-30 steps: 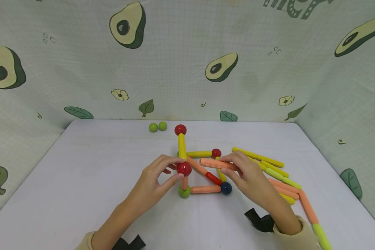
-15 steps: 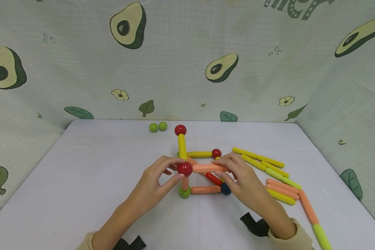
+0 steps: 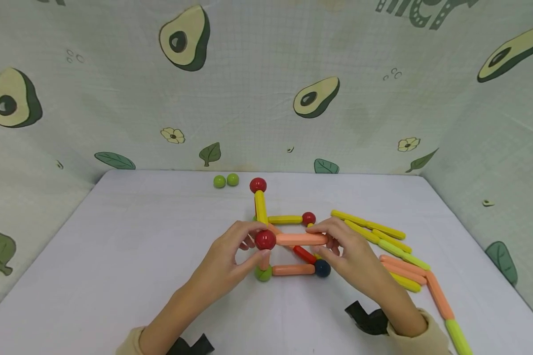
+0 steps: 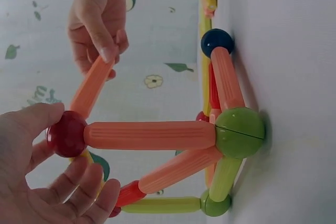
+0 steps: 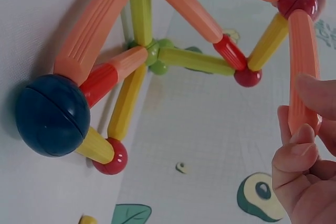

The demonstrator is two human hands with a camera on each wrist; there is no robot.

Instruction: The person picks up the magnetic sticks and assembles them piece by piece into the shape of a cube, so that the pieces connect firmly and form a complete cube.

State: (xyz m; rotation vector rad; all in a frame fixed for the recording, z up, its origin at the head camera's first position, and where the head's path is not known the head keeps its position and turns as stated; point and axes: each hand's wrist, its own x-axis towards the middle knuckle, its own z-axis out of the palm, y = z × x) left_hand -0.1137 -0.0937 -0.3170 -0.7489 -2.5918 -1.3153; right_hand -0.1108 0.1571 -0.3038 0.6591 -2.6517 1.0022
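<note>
**Ridged salmon rod [image 3: 302,239] set end-on against a glossy red ball [image 3: 265,240]**

From the head view, I see the left hand [image 3: 231,259] pinching that ball between thumb and fingers, above the white bench [image 3: 93,276]. The right hand [image 3: 351,254] grips the rod by its right end, while its left end touches the ball. Around them stands an open frame of straight sticks and round joints. A green ball [image 3: 263,273] and a dark blue ball [image 3: 322,268] sit low, linked by a level salmon stick [image 3: 293,269]. Loose yellow sticks [image 3: 368,224] lie off to the right, and pale cloth [image 3: 257,98] printed with avocados rises behind.

In the left wrist view, an upright salmon stick [image 4: 150,136], grooved lengthwise, joins the held ball to the green ball, whose smooth shell carries a thin seam.

In the right wrist view, the rod's long flutes show between thumb and curled fingers. The shiny blue ball is seamed too, and a faceted yellow stick [image 5: 126,103] meets a second red ball [image 5: 112,156].
</note>
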